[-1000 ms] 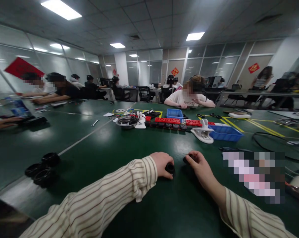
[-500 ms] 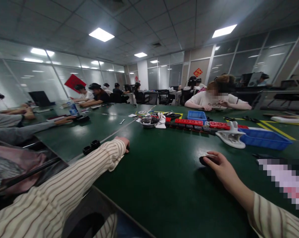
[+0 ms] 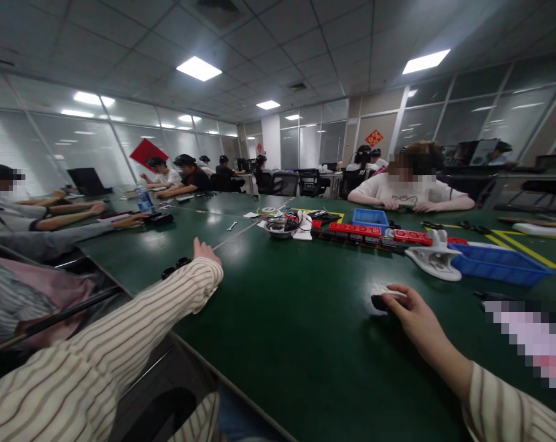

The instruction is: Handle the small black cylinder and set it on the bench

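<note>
My left hand [image 3: 207, 251] reaches over the green table [image 3: 287, 344], its striped sleeve [image 3: 195, 285] stretched across the near left. Its visible fingers point forward and look apart, with nothing seen in them; the palm is hidden. Nearest to it are two black round pieces [image 3: 175, 268], partly covered by the sleeve. In my right hand [image 3: 413, 313] is a small black round piece [image 3: 379, 302], pinched between thumb and fingers just above or on the tabletop. I cannot make out its exact kind.
Ahead lie a metal bowl [image 3: 281, 228] of small parts, a row of red blocks [image 3: 355, 229], a white clamp-like stand [image 3: 434, 258] and blue bins [image 3: 501, 265]. A wrench [image 3: 232, 226] lies left of the bowl. Several people sit around the table, one opposite [image 3: 413, 184].
My left hand has swung left and forward, its fingers now pointing ahead beside the black round pieces. The right hand keeps its black piece, slightly turned. The view has shifted a little left.
</note>
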{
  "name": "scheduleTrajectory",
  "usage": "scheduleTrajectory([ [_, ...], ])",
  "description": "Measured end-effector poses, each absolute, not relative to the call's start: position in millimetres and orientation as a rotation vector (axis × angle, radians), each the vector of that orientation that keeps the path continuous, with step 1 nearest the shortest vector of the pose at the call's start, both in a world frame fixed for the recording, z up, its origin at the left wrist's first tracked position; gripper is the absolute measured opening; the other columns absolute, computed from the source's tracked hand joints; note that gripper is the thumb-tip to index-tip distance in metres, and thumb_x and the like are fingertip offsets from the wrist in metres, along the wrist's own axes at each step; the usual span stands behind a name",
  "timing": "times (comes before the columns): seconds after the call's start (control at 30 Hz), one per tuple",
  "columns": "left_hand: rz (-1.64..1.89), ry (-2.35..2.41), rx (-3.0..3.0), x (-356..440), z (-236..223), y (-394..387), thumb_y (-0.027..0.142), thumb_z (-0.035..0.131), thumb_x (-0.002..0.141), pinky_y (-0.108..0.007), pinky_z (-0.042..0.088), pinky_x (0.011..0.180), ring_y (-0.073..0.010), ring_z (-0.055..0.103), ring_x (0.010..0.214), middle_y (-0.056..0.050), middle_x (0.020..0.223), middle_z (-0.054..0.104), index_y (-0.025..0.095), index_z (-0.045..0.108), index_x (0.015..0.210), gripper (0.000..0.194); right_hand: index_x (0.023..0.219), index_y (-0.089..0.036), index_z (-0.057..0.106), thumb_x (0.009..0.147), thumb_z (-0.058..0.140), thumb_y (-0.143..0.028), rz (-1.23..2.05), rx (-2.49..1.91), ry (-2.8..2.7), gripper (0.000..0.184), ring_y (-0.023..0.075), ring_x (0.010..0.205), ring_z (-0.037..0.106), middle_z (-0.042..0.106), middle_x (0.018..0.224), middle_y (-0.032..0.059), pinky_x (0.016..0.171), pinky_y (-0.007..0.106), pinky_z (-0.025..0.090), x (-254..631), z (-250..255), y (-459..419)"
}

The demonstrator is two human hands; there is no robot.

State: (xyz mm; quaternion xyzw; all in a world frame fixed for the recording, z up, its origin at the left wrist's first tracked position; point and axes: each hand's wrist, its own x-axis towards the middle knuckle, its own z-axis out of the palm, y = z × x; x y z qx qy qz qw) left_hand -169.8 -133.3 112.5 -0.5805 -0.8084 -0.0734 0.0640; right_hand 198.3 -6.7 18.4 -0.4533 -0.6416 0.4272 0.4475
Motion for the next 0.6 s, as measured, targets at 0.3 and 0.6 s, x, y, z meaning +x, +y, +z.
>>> scheduleTrajectory([
  [0.3, -0.856, -2.272, -2.980, 12.8, 56.8, -93.3, 0.031, -0.019, 0.092, -0.026, 0.051, 0.070, -0.0124, 0.062, 0.090, -0.009, 0.115, 0.058, 0.014, 0.032, 0.131, 0.066, 0.094, -0.021, 0.049, 0.062, 0.069, -0.040, 0.806, -0.748, -1.694, 0.042, 0.0233, 0.089, 0.059, 0.058, 0.096, 0.0080, 0.080, 0.038, 0.048, 183.3, 9.3, -52.3],
  [0.6, -1.528, -2.568, -2.958, 28.3, 40.6, -81.7, 0.065, 0.004, 0.084, -0.032, 0.050, 0.059, -0.0169, 0.060, 0.065, -0.008, 0.081, 0.059, 0.014, 0.050, 0.105, 0.072, 0.103, -0.021, 0.047, 0.071, 0.064, -0.033, 0.421, -0.747, -2.122, 0.037, 0.0270, 0.099, 0.053, 0.057, 0.100, 0.0079, 0.100, 0.058, 0.022, 184.9, 17.4, -62.6],
])
